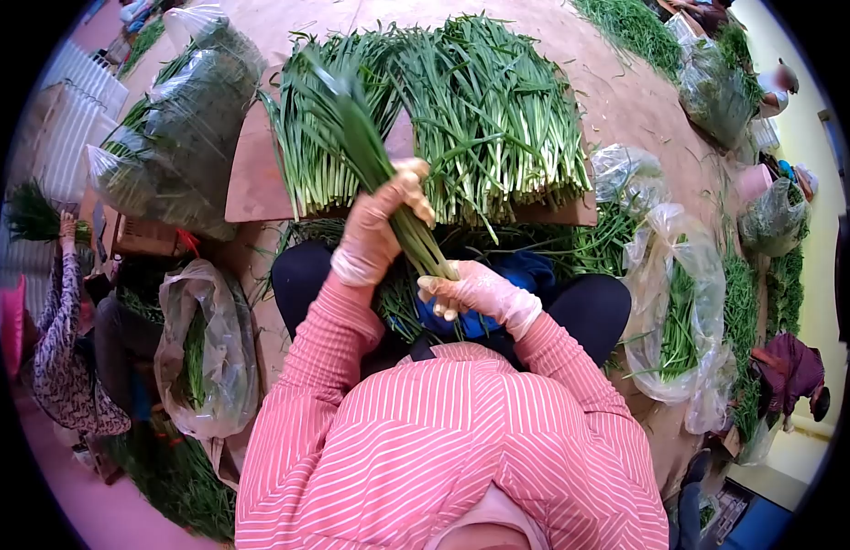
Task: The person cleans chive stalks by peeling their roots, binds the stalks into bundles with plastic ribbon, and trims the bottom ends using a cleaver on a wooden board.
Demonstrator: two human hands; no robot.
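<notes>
A bunch of garlic chives (359,133) is held aslant in front of my chest, its leaf tips blurred and pointing up to the left. My left hand (377,222), in a thin pale glove, is closed around the middle of the bunch. Lower down, my gloved right hand (487,293) has its fingers closed on the stem ends. Just beyond, a large pile of garlic chives (498,119) lies in rows on a brown board (251,188), white stems towards me. More loose greens lie below the board, between my knees.
Open plastic bags with greens stand at my left (208,348) and right (677,321). A big stuffed bag (182,137) is at the far left. One co-worker (67,339) raises a bunch at left; another person (791,376) bends at right. Heaps of greens line the floor.
</notes>
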